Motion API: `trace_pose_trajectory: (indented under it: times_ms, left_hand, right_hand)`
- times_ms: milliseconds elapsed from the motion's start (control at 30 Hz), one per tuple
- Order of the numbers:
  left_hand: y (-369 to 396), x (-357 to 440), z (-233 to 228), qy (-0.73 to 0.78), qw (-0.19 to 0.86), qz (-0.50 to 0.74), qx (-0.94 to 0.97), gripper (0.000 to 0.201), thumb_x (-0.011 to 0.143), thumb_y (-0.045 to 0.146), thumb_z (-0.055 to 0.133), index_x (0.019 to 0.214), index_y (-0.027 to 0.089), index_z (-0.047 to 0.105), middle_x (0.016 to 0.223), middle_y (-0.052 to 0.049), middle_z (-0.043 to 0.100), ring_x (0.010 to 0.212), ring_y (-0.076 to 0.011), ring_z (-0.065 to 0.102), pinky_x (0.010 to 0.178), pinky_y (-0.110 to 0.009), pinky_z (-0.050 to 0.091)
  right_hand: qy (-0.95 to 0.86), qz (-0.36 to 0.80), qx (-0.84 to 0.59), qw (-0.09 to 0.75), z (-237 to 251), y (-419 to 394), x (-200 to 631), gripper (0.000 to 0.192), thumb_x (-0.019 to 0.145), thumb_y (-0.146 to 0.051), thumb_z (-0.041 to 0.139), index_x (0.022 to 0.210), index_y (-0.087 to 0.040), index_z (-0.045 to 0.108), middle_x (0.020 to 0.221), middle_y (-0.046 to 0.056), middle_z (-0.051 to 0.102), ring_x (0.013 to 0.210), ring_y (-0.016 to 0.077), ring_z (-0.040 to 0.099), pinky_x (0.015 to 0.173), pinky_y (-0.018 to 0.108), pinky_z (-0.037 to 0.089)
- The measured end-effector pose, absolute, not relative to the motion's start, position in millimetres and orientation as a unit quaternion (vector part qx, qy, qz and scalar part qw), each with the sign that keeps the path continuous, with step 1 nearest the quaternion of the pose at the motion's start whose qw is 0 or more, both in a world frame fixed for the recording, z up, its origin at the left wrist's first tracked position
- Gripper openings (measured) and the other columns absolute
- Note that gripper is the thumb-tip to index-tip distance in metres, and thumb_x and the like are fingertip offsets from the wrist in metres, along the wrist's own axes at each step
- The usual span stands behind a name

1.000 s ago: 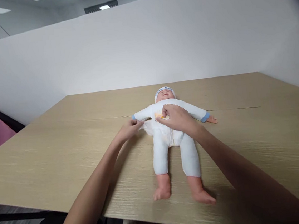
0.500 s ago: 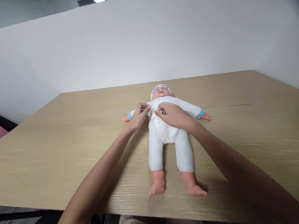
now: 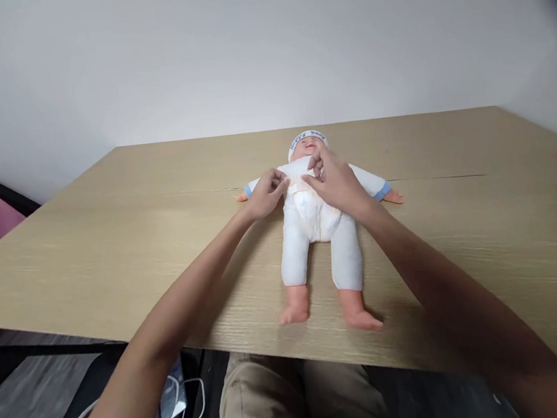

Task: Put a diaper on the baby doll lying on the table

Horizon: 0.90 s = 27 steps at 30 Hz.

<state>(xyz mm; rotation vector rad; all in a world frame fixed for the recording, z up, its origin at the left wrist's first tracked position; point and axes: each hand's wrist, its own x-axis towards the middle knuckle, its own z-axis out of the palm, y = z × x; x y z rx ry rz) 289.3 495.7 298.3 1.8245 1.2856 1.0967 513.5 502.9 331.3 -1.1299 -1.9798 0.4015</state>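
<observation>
Bright, even, diffuse from overhead; soft faint shadows under the forearms and beside the doll [image 3: 317,231] on the desk [image 3: 486,225]; no glare; dark vignette down the right edge and corner; wide-angle bending toward the borders; slight softness at the hands.

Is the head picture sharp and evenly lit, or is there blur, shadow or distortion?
Head view: soft even light, no glare; faint shadows under the forearms and the doll on the table. The left hand and right hand are slightly soft. Right edge and corners darken; table edges bow, and the nearest forearms blur.
</observation>
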Motion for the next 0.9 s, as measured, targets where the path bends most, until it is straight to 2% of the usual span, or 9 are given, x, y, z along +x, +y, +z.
trace_pose_trajectory:
  times_ms: [100,167,233,333,433,500,633,767,900]
  left_hand:
    - [478,295,308,0.505,0.229,0.465,0.690,0.025,0.109,0.046,0.059,0.116,0.022,0.059,0.122,-0.009,0.068,0.096,-0.0188,0.062,0.087,-0.035,0.050]
    - [460,300,321,0.490,0.202,0.477,0.702,0.026,0.111,0.047,0.057,0.117,0.022,0.061,0.127,-0.009,0.069,0.101,-0.0191,0.064,0.088,-0.035,0.051]
    - [440,303,334,0.469,0.198,0.455,0.730,0.027,0.111,0.049,0.057,0.112,0.022,0.063,0.120,-0.007,0.072,0.100,-0.0193,0.064,0.087,-0.034,0.051]
    - [410,306,346,0.430,0.216,0.390,0.785,0.029,0.111,0.049,0.056,0.103,0.022,0.066,0.105,-0.006,0.074,0.093,-0.0196,0.062,0.084,-0.034,0.049]
    - [386,305,345,0.386,0.253,0.300,0.835,0.033,0.113,0.049,0.053,0.104,0.022,0.070,0.100,-0.006,0.073,0.093,-0.0212,0.062,0.083,-0.035,0.049]
    - [376,304,338,0.360,0.267,0.243,0.861,0.031,0.112,0.047,0.053,0.107,0.023,0.072,0.104,-0.006,0.075,0.100,-0.0239,0.063,0.090,-0.038,0.050]
    - [371,305,322,0.365,0.257,0.226,0.866,0.029,0.110,0.046,0.056,0.105,0.023,0.073,0.107,-0.007,0.078,0.109,-0.0281,0.061,0.102,-0.045,0.048]
    - [373,308,310,0.412,0.254,0.260,0.836,0.031,0.101,0.053,0.069,0.100,0.022,0.067,0.101,-0.008,0.075,0.099,-0.0267,0.061,0.092,-0.042,0.049]
    - [377,312,300,0.432,0.290,0.313,0.795,0.038,0.093,0.055,0.079,0.106,0.023,0.062,0.093,-0.005,0.073,0.086,-0.0235,0.065,0.081,-0.039,0.051]
  right_hand:
    - [-0.780,0.105,-0.427,0.445,347,482,509,0.021,0.098,-0.017,0.069,0.116,-0.025,0.060,0.107,0.006,0.070,0.091,0.0252,0.068,0.089,0.044,0.054]
    - [-0.780,0.102,-0.404,0.468,361,454,508,0.017,0.101,-0.024,0.070,0.116,-0.026,0.061,0.108,0.006,0.071,0.092,0.0252,0.069,0.089,0.044,0.057]
    - [-0.791,0.130,-0.385,0.457,373,418,512,0.013,0.104,-0.032,0.070,0.113,-0.027,0.062,0.106,0.005,0.072,0.088,0.0238,0.069,0.083,0.041,0.058]
    - [-0.829,0.180,-0.362,0.387,374,370,530,0.013,0.104,-0.035,0.071,0.100,-0.025,0.064,0.099,0.004,0.074,0.082,0.0209,0.069,0.075,0.036,0.057]
    - [-0.848,0.238,-0.365,0.302,353,345,554,0.015,0.104,-0.038,0.071,0.100,-0.024,0.067,0.099,0.004,0.077,0.079,0.0186,0.070,0.070,0.032,0.054]
    - [-0.853,0.253,-0.374,0.262,333,343,569,0.015,0.105,-0.038,0.069,0.103,-0.024,0.069,0.098,0.004,0.078,0.080,0.0193,0.071,0.071,0.032,0.053]
    - [-0.837,0.176,-0.446,0.266,302,354,584,0.017,0.104,-0.037,0.066,0.097,-0.023,0.069,0.089,0.004,0.077,0.079,0.0210,0.070,0.072,0.033,0.047]
    - [-0.809,0.122,-0.507,0.270,293,357,579,0.018,0.104,-0.040,0.067,0.104,-0.022,0.072,0.084,0.003,0.076,0.075,0.0212,0.069,0.070,0.033,0.041]
    - [-0.800,0.083,-0.535,0.261,290,355,567,0.021,0.104,-0.041,0.069,0.112,-0.022,0.073,0.088,0.003,0.076,0.074,0.0214,0.068,0.067,0.033,0.035]
